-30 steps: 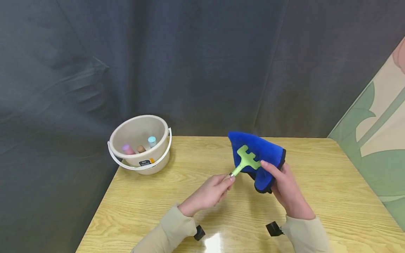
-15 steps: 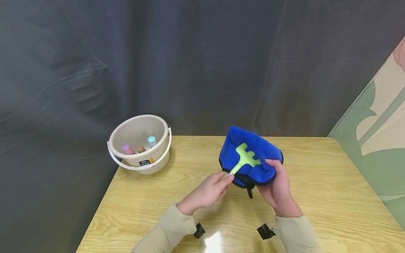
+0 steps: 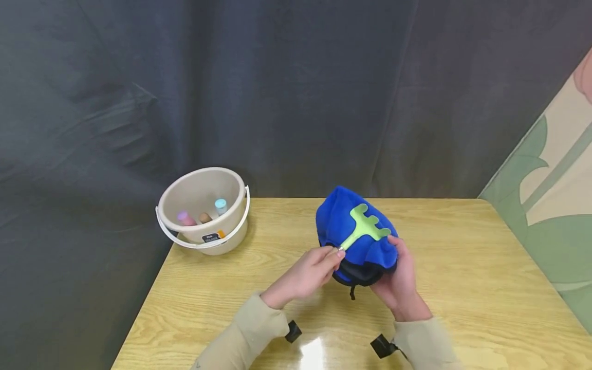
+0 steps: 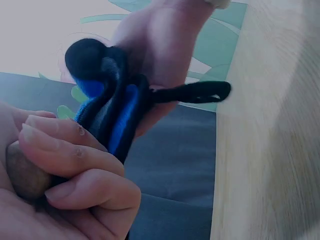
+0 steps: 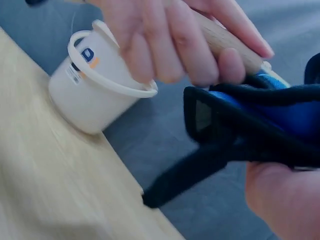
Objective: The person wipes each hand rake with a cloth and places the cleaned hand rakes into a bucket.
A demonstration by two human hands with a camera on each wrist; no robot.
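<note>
**Toy rake held against blue cloth above the tabletop**

Left hand (image 3: pixel 307 272) had its fingers curled tight round the wooden handle of the rake (image 3: pixel 363 229); green head lay on the cloth (image 3: pixel 353 241). Right hand (image 3: pixel 400 280) cupped the bunched blue cloth from below and the right, grip closed on it, thumb near the rake's teeth. Both things were held up off the tabletop (image 3: pixel 462 288), over its middle toward the far edge. A black loop hung from the cloth's dark hem.

Judgement on doing it well: keep the handle grip firm and close to the head so the rake doesn't twist, let the right hand press cloth round the teeth and between them, turning the rake rather than dragging the cloth. Watch that the loop doesn't snag on a tooth.

Room: bucket (image 3: pixel 203 210) sat at the far left corner, near the left edge, well apart from the hands, with a few small handled things inside. Bare wood lay right of the hands to the right edge and in front toward the near edge. Dark curtain stood behind the far edge.
</note>
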